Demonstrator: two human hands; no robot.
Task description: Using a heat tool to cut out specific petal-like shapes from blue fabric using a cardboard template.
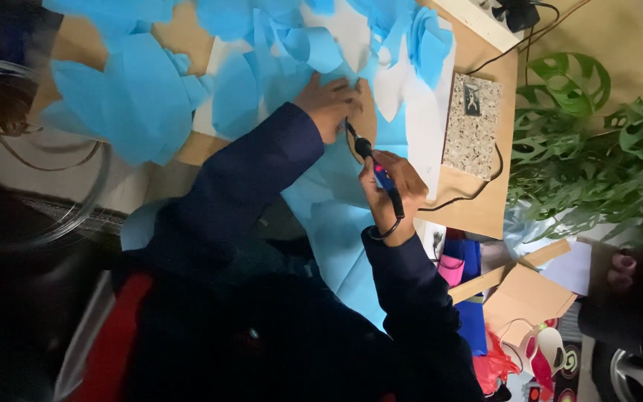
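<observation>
My left hand [330, 104] lies flat, fingers spread, pressing on a light blue sheet of thin fabric [336, 216] spread over the brown table [478, 208]. My right hand [394, 190] grips a slim black pen-shaped electric tool [375, 170] with a small red light. Its tip touches the sheet just beside my left hand's fingers. A black cord [478, 190] runs from the tool off to the right. Both arms wear dark blue sleeves.
Several cut blue fabric pieces [139, 97] and white sheets [418, 112] cover the far part of the table. A speckled stone block [472, 125] lies to the right. Green plant leaves [597, 149], an open cardboard box [522, 294] and coloured bags [463, 268] sit right of the table.
</observation>
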